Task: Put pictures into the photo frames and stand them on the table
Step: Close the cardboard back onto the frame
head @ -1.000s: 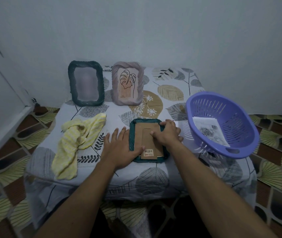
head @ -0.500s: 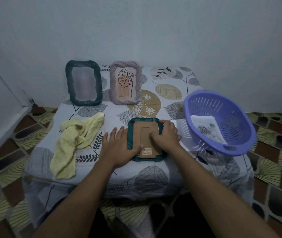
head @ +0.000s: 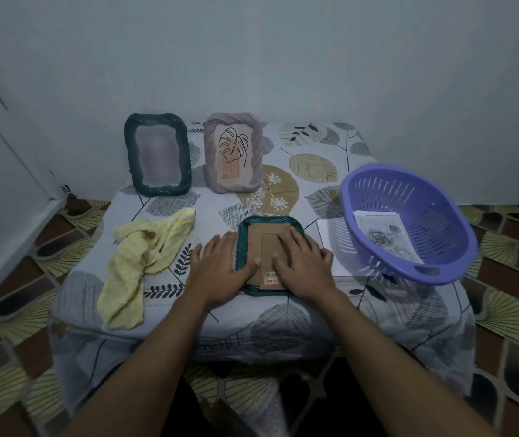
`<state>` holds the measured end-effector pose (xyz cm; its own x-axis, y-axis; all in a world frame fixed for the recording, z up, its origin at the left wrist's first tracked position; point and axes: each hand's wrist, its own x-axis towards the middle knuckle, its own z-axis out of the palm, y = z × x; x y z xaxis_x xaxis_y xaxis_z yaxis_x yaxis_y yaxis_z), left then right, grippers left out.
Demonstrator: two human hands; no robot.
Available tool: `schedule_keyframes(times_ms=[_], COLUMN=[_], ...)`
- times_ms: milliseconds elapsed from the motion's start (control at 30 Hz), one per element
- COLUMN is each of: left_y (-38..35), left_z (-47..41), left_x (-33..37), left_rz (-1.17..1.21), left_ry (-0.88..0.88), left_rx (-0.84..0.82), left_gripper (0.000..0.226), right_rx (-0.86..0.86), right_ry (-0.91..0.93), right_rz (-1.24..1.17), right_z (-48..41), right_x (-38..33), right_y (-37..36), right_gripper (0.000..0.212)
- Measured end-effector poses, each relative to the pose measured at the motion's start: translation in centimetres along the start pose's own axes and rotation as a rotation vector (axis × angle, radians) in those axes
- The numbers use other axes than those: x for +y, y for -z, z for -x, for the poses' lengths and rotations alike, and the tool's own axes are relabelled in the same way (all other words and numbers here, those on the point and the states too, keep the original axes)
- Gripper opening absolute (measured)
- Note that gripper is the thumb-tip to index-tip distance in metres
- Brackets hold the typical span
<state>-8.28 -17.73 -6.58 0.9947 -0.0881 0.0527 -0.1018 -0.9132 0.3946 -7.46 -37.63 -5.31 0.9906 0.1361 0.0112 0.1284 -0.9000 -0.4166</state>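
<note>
A teal frame lies face down near the table's front edge, its brown cardboard back up. My left hand rests flat on the cloth at its left side, thumb on the cardboard. My right hand lies spread on the back panel, fingers straight. At the back stand a dark green frame with a blurred picture and a mauve frame holding a leaf drawing. A rose picture lies in the purple basket.
A crumpled yellow cloth lies left of my hands. A white sheet lies between the teal frame and the basket. The small table carries a leaf-print cloth, with walls behind and left and tiled floor around.
My right hand has slid down and flattened over the cardboard back; earlier its fingers were bent at the frame's upper right edge. My left hand stays put.
</note>
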Motion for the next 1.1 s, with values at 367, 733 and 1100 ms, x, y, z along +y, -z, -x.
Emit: schedule_keyframes(times_ms=[367, 733, 1100], left_y=[1.1, 3.6, 3.3], left_z=[0.8, 0.9, 1.6], left_x=[-0.7, -0.9, -0.4], left_rz=[0.226, -0.048, -0.228], left_ry=[-0.128, -0.25, -0.467], left_rx=[0.068, -0.164, 0.016], left_gripper=[0.047, 0.074, 0.053], right_rx=[0.002, 0.02, 0.021], right_ry=[-0.006, -0.004, -0.008], right_rz=[0.03, 0.028, 0.042], right_z=[0.1, 0.0, -0.1], right_x=[-0.1, 0.0, 0.0], right_y=[0.1, -0.1, -0.1], right_gripper=[0.057, 0.057, 0.059])
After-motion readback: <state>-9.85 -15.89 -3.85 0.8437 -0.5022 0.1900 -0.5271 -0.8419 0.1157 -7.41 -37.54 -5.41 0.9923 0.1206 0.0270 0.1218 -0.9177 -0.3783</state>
